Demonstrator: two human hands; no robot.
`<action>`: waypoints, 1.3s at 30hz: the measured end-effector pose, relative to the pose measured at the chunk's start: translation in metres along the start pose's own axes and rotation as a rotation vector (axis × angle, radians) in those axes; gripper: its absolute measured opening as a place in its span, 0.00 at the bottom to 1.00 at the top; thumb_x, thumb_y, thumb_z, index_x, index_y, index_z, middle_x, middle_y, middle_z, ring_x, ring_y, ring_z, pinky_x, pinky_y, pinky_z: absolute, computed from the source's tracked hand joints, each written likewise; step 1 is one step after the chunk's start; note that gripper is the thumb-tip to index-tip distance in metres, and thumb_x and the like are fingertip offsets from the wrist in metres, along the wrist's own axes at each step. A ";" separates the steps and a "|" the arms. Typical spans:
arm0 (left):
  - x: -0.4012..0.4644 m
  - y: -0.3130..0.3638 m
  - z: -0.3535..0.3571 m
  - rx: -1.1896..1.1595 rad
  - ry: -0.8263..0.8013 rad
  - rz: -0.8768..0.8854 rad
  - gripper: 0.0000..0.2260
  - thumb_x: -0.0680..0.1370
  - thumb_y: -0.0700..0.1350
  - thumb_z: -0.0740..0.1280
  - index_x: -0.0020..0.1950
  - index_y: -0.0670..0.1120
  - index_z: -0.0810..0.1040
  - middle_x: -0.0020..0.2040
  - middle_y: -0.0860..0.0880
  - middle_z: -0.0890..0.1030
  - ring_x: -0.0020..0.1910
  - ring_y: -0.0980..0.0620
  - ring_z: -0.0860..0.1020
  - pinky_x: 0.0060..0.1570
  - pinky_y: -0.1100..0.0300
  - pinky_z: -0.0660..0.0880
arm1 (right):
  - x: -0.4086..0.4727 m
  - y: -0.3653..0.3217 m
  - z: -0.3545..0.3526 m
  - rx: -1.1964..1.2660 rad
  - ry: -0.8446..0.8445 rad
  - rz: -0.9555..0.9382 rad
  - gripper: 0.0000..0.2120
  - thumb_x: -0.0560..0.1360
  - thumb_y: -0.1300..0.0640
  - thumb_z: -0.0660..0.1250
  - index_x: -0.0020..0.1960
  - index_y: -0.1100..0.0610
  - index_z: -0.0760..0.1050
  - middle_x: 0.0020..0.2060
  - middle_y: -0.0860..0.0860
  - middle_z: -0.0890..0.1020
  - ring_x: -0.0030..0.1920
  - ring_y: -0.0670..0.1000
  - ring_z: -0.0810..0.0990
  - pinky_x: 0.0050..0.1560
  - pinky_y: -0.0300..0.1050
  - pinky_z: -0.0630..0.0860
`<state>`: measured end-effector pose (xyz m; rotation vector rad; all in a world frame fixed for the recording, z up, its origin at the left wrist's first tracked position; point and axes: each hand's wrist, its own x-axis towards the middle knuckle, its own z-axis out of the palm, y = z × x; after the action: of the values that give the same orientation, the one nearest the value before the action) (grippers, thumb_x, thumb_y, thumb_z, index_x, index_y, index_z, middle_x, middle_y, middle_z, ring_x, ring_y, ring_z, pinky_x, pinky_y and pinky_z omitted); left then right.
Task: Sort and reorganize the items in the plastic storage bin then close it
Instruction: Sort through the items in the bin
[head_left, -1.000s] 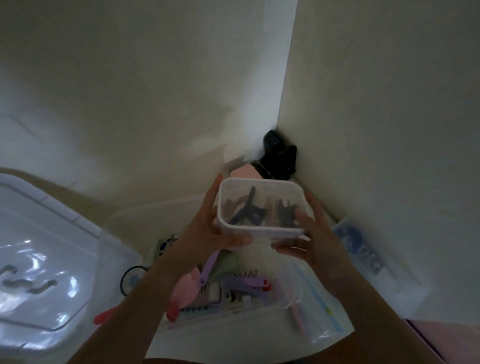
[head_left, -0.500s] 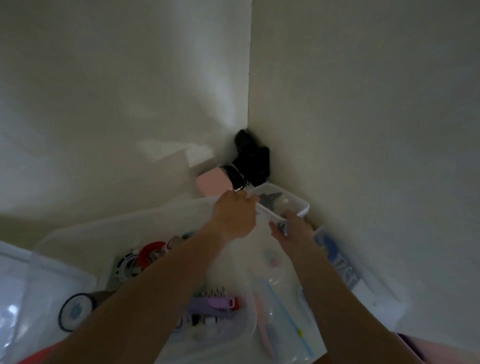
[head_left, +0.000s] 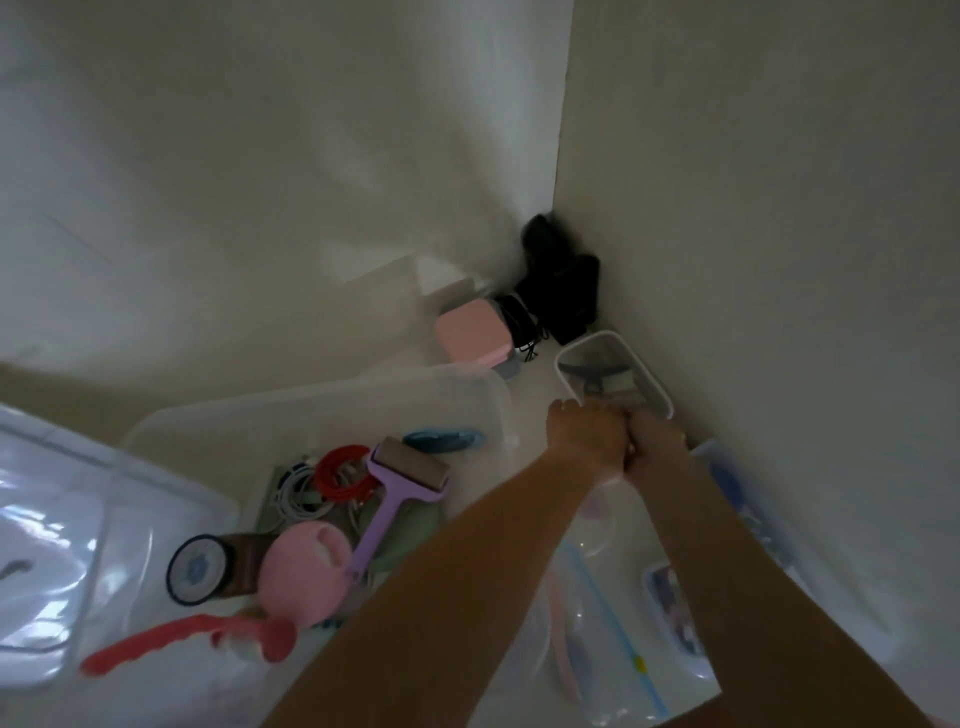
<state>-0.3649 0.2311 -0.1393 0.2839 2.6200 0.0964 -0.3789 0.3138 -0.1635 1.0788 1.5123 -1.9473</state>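
Observation:
A small clear container (head_left: 613, 371) with dark clips inside rests on the floor against the right wall, near the corner. My left hand (head_left: 587, 436) and my right hand (head_left: 655, 439) are side by side at its near end, fingers curled; whether they still grip its rim is hidden. The large clear plastic storage bin (head_left: 322, 410) stands open to the left. It holds a purple lint roller (head_left: 395, 493), a red coiled cord (head_left: 343, 473), white cables, a pink round item (head_left: 306, 577), a dark round tin and a red toy (head_left: 171, 644).
The bin's clear lid (head_left: 57, 540) lies at the far left. A pink box (head_left: 470, 332) and black items (head_left: 561, 280) fill the wall corner. Clear zip bags (head_left: 613, 660) and a small lidded box (head_left: 670, 608) lie on the floor under my right arm.
I carried the small clear container from above the bin down and right to the floor by the wall. My hands have slid back to its near end.

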 end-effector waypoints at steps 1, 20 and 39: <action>-0.009 -0.004 -0.003 -0.032 0.082 0.030 0.18 0.77 0.47 0.64 0.67 0.48 0.73 0.60 0.44 0.79 0.59 0.41 0.78 0.61 0.50 0.70 | -0.013 -0.003 0.002 -0.042 0.039 -0.063 0.06 0.79 0.61 0.61 0.44 0.57 0.72 0.34 0.51 0.73 0.32 0.50 0.71 0.33 0.42 0.70; -0.190 -0.248 0.092 -0.618 -0.051 -0.249 0.15 0.79 0.43 0.63 0.60 0.34 0.77 0.55 0.36 0.81 0.53 0.38 0.79 0.51 0.52 0.72 | -0.088 0.146 0.174 -0.952 -0.393 -0.288 0.21 0.72 0.54 0.70 0.60 0.34 0.77 0.63 0.44 0.77 0.61 0.51 0.78 0.59 0.42 0.76; -0.239 -0.264 0.102 -0.516 0.042 -0.134 0.21 0.75 0.50 0.58 0.63 0.44 0.79 0.58 0.46 0.81 0.54 0.46 0.81 0.47 0.66 0.69 | -0.108 0.126 0.109 -1.537 -0.225 -0.149 0.22 0.58 0.53 0.78 0.51 0.55 0.80 0.47 0.51 0.84 0.41 0.47 0.81 0.39 0.38 0.76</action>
<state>-0.1590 -0.0770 -0.1469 -0.0746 2.5350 0.7222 -0.2541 0.1605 -0.1425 0.0369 2.1919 -0.4390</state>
